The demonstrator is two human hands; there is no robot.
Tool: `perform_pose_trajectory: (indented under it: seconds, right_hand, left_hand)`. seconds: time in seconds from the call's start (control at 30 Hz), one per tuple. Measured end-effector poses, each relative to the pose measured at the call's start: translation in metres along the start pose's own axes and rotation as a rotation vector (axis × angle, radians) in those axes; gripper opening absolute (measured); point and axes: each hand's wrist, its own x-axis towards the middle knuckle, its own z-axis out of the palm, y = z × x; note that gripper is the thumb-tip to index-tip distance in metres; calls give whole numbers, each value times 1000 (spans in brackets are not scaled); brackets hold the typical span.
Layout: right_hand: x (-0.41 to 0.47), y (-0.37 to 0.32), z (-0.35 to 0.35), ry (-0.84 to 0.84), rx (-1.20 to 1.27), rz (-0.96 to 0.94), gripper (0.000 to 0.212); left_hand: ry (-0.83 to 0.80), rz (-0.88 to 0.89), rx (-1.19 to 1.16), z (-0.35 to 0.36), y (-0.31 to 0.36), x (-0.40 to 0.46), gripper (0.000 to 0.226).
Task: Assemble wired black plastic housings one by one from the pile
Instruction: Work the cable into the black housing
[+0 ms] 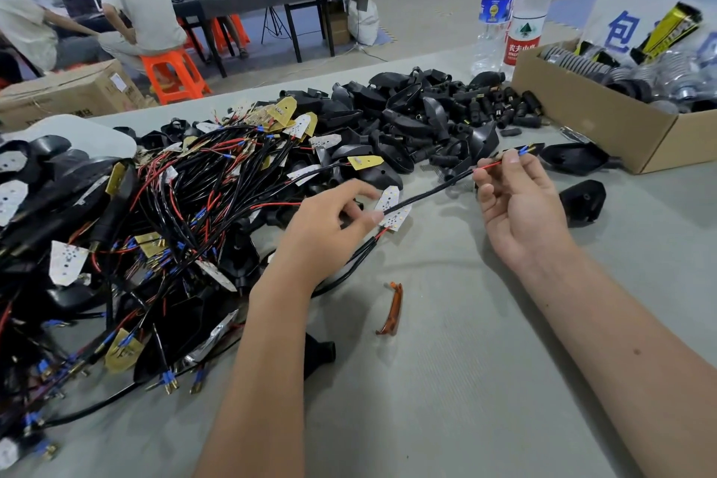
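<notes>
A tangled pile of wired LED boards (pixel 186 206) with black and red leads covers the left of the table. Behind it lies a heap of black plastic housings (pixel 419 116). My left hand (pixel 329 229) pinches one white LED board (pixel 394 208) by its wire end. Its black sleeved cable (pixel 438 190) runs up to my right hand (pixel 516 202), which pinches the red lead near the blue-tipped terminals (pixel 523 150). Two loose black housings (pixel 582 202) (pixel 574 159) lie just right of my right hand.
A cardboard box (pixel 605 128) of metal parts stands at the back right, with water bottles (pixel 523 15) behind it. An orange lens strip (pixel 394 308) lies on the grey table (pixel 446 380) between my forearms. People sit on orange stools at a far table.
</notes>
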Motion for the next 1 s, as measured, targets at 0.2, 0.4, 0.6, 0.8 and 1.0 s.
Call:
perform_pose_trajectory:
  seconds: [0.2, 0.4, 0.6, 0.8, 1.0]
  right_hand:
    - [1, 0, -1, 25, -16, 0, 23]
    - [1, 1, -2, 32, -30, -5, 23]
    - [3, 5, 0, 62, -28, -10, 24]
    - [6, 7, -4, 88, 9, -21, 25]
    - [9, 7, -6, 81, 3, -19, 22]
  left_hand:
    - [6, -29, 63, -2, -4, -1, 15]
    - [-56, -15, 104, 0, 2, 0, 12]
    - [-43, -59, 136, -7, 7, -2, 16]
    - [-97, -139, 67, -8, 10, -4, 20]
    - [-133, -45, 83, 1, 15, -2, 14]
